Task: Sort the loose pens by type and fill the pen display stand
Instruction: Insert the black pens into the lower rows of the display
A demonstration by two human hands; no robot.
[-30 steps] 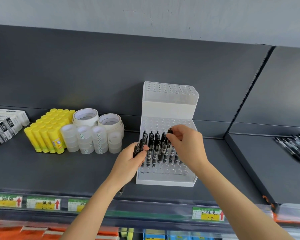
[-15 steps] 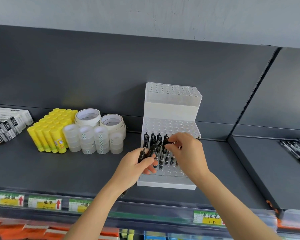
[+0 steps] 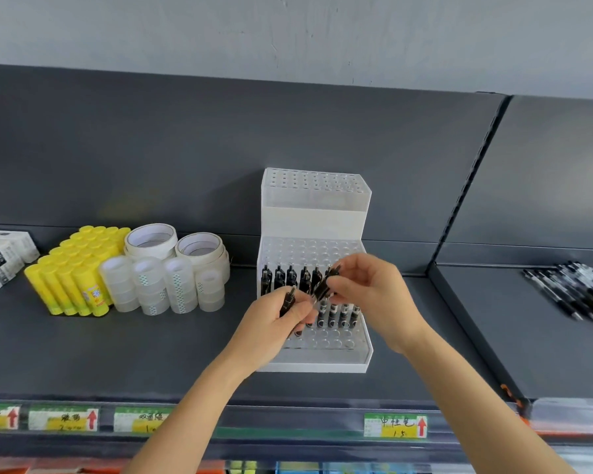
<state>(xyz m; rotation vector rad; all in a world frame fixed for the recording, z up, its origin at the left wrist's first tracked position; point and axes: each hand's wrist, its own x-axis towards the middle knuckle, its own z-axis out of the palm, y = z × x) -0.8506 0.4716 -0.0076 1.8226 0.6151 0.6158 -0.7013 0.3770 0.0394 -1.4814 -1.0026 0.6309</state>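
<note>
A white stepped pen display stand [image 3: 314, 220] sits on the dark shelf. Several black pens [image 3: 291, 278] stand upright in its lower tier. My left hand [image 3: 271, 323] grips a small bunch of black pens [image 3: 286, 304] in front of the stand. My right hand [image 3: 374, 295] pinches one black pen [image 3: 324, 285], tilted, just above the bunch and in front of the standing row. The upper tier holds no pens.
Yellow glue sticks [image 3: 72, 275], clear tape rolls [image 3: 161, 289] and white tape rolls [image 3: 175, 244] stand left of the stand. Boxes [image 3: 0, 261] lie at the far left. Loose black pens [image 3: 575, 292] lie on the right shelf. Price labels [image 3: 394, 425] line the shelf edge.
My right hand left the standing row, came to the bunch in my left hand and now lifts one pen from it. The view drifted slightly.
</note>
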